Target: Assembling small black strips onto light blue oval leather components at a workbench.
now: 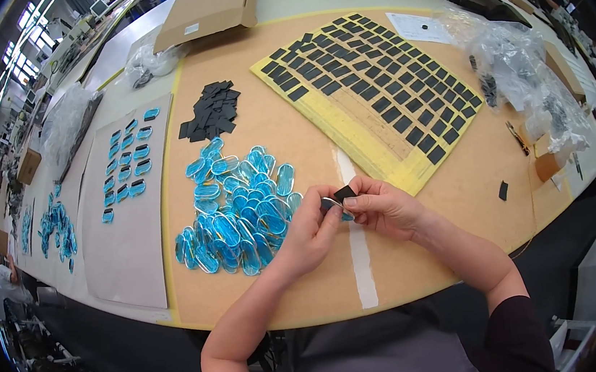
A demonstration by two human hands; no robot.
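Over the table in front of me, my left hand [309,234] and my right hand [389,210] meet, fingers pinched together. Between them is a small oval piece [348,216] with a bit of blue showing, most of it covered by fingers. My left hand grips this oval piece. A black rectangular patch [344,193] sticks up at my right thumb and fingers, held against the oval or just beside it; I cannot tell which. Left of my hands lies a heap of shiny blue oval pieces [242,210] with pale rims. Behind that heap is a pile of black patches [210,112].
A yellow board [309,116] bears rows of black patches. On the left, a grey sheet [131,254] carries blue ovals with black patches. A cardboard box [210,10] stands behind; plastic bags [516,54], tweezers [517,137] and a loose patch [503,190] lie right.
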